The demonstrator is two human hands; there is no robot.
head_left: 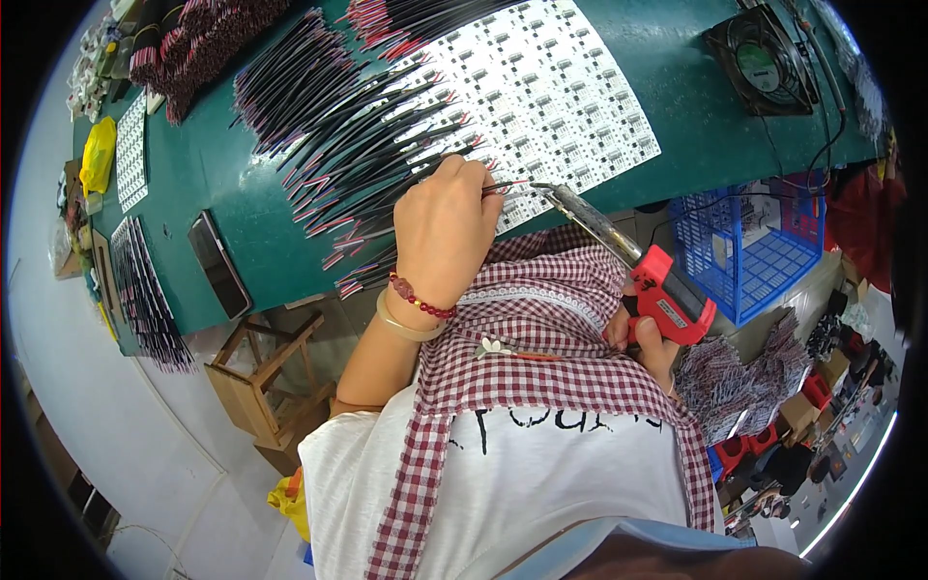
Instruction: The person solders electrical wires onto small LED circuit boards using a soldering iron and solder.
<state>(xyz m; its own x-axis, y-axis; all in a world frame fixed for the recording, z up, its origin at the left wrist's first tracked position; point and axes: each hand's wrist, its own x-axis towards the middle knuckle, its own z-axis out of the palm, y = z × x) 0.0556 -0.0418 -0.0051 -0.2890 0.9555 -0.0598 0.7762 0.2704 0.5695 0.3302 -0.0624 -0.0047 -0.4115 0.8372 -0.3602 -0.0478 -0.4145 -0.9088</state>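
My left hand [443, 230] has its fingers pinched together on a thin wire [505, 187], red tip pointing right, held over the near edge of the white circuit panel [541, 92]. My right hand [646, 340] has its fingers clamped round the red grip of a soldering gun [667, 295]; its metal tip [541, 187] meets the wire end at the panel's near edge. Left of the panel, black-and-red wires [362, 145] fan across the green bench [696, 106]. A phone [219, 263] lies at the left near edge. A fan [764, 60] sits far right; a blue basket [749, 242] is below it, off the bench.
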